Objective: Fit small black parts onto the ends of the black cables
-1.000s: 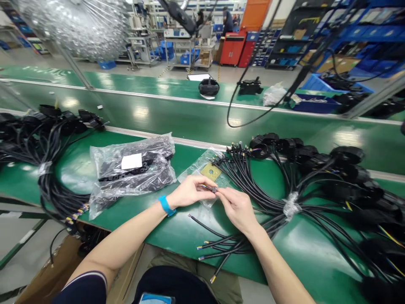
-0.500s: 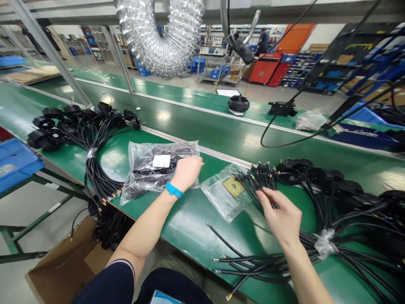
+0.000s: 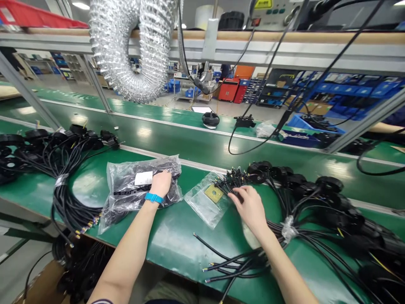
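Observation:
My left hand (image 3: pixel 161 184), with a blue band at the wrist, rests on a clear plastic bag (image 3: pixel 118 172) of small black parts. Its fingers are curled down against the bag's right half, and their tips are hidden. My right hand (image 3: pixel 252 207) has thumb and forefinger closed together at a bunch of short black cables (image 3: pixel 236 177) with stripped ends. One dark cable seems to lie in that pinch. Under the cable ends is a flat clear bag (image 3: pixel 205 213) with a yellow square piece (image 3: pixel 214 193).
Tied black cable bundles with round black housings lie at left (image 3: pixel 63 179) and right (image 3: pixel 288 230). Loose cable ends (image 3: pixel 218 266) reach toward the front edge. A silver duct (image 3: pixel 139 86) hangs overhead, and a metal rail (image 3: pixel 202 166) runs behind the bags.
The view has tilted up and turned right. My left hand has moved down and left onto the bag of black parts. My right hand stays by the cable ends.

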The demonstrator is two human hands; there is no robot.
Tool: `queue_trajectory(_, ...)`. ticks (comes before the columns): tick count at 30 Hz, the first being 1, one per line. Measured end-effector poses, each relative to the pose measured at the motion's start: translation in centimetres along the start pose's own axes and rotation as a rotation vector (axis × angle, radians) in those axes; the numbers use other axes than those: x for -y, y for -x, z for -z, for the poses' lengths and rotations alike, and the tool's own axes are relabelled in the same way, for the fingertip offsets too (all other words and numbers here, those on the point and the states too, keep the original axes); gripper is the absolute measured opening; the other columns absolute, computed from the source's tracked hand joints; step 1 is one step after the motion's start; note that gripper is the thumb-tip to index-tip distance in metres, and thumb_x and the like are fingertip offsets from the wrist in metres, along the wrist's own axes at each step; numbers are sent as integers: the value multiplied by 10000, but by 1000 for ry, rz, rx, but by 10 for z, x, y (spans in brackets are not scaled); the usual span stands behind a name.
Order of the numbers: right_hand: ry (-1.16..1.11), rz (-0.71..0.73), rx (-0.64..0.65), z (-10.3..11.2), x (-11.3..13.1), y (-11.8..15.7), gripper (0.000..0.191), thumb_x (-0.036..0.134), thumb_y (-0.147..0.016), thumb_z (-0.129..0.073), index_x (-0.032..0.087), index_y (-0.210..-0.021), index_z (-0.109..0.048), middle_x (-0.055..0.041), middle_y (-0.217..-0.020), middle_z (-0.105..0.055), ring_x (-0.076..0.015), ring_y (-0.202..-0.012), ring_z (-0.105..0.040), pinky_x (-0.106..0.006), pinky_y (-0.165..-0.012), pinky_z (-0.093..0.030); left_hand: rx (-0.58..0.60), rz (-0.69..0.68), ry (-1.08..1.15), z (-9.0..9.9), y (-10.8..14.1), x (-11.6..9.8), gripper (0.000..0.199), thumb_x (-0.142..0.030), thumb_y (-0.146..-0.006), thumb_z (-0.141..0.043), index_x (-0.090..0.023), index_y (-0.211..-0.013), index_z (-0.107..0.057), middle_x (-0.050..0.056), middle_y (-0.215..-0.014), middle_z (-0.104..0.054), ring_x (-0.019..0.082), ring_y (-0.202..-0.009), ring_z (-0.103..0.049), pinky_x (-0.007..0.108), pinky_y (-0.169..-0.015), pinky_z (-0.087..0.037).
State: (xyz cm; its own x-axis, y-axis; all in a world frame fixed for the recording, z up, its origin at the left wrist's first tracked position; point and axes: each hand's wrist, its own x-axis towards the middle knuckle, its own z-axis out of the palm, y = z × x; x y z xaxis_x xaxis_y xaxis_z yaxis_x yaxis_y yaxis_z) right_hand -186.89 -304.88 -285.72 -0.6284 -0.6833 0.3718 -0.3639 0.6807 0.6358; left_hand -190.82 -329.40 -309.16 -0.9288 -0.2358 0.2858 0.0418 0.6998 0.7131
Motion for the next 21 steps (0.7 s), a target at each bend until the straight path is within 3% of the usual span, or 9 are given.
queue_trajectory(4, -373, 38, 637, 41, 34, 42, 287, 446, -861, -624, 193, -993, -644, -40, -1048, -521, -147, -976, -499, -266, -880, -377, 17, 38, -37, 0, 0, 1, 378, -46, -869, -293, -47, -1007, -644, 179, -1013, -568, 333, -933, -612, 433, -773, -486)
queue_trajectory(7, -451, -32, 878, 58, 48, 73, 240, 330, -758, -740, 199, -922, -623, -5, -1022, -524, -138, -981, -496, -249, -860, -363, 30, 75, -54, -1, 1, 2, 380, -53, -862, -301, -48, -979, -663, 186, -1003, -563, 337, -926, -611, 423, -749, -482)
queue_trajectory(12, -505, -59, 838, 61, 56, 100, 56, 190, -849, -620, 173, -849, -566, -4, -924, -536, -142, -931, -483, -264, -825, -347, -16, 118, -70, -2, 3, 3, 313, -102, -833, -357, -66, -942, -648, 163, -1002, -541, 328, -883, -608, 413, -695, -472)
queue_trajectory(17, -591, -21, 734, 63, 52, 98, 181, 320, -974, -459, 176, -907, -546, -8, -895, -560, -126, -851, -498, -268, -795, -367, -98, 128, -69, 3, 4, 4, 217, -149, -824, -410, -94, -955, -573, 124, -944, -585, 319, -892, -606, 410, -714, -468)
queue_trajectory(21, -750, -84, 565, 63, 46, 82, 233, 356, -992, -433, 238, -1099, -603, -2, -991, -585, -96, -889, -536, -231, -809, -398, -107, 112, -68, 4, 4, 4, 175, -203, -833, -497, -108, -977, -531, 108, -937, -602, 315, -885, -609, 400, -714, -466)
